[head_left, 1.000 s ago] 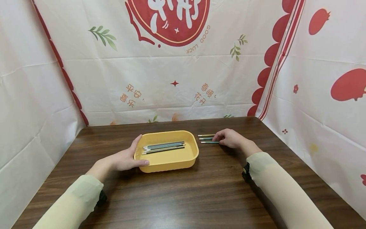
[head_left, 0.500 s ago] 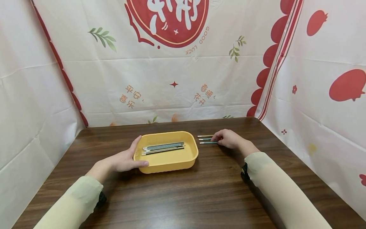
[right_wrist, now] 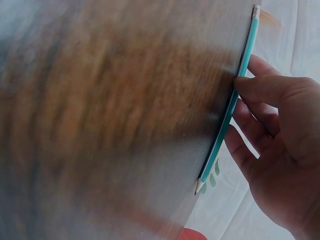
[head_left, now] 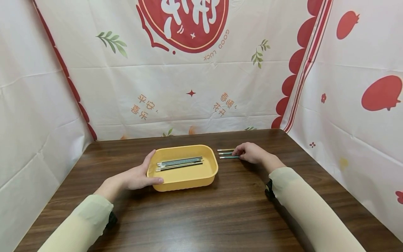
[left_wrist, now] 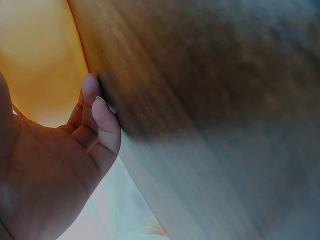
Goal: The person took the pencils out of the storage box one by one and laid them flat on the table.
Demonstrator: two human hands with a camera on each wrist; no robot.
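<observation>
In the head view, my left hand (head_left: 136,176) holds the left end of a yellow plastic basin (head_left: 185,184), its thumb over the front rim. Its other fingers lie along the basin's outer wall, as the left wrist view shows. Several pencils (head_left: 179,163), dark and teal, lie side by side inside. Right of the basin, three pencils lie in a row on the table. My right hand (head_left: 252,153) pinches the nearest one, a teal pencil (right_wrist: 226,120), thumb on its near side, fingers beyond. The middle teal pencil (head_left: 225,153) and the yellow pencil (head_left: 225,150) run partly behind the hand.
A dark wood-grain table (head_left: 195,220) carries everything. White cloth (head_left: 176,84) with red and green prints hangs behind it and at both sides. The basin's right rim stands a short way from the loose pencils' eraser ends.
Between the first two frames, my right hand shifts slightly left, and the nearest pencil slides a little toward the basin. Since then, hardly anything differs. My left hand stays on the basin.
</observation>
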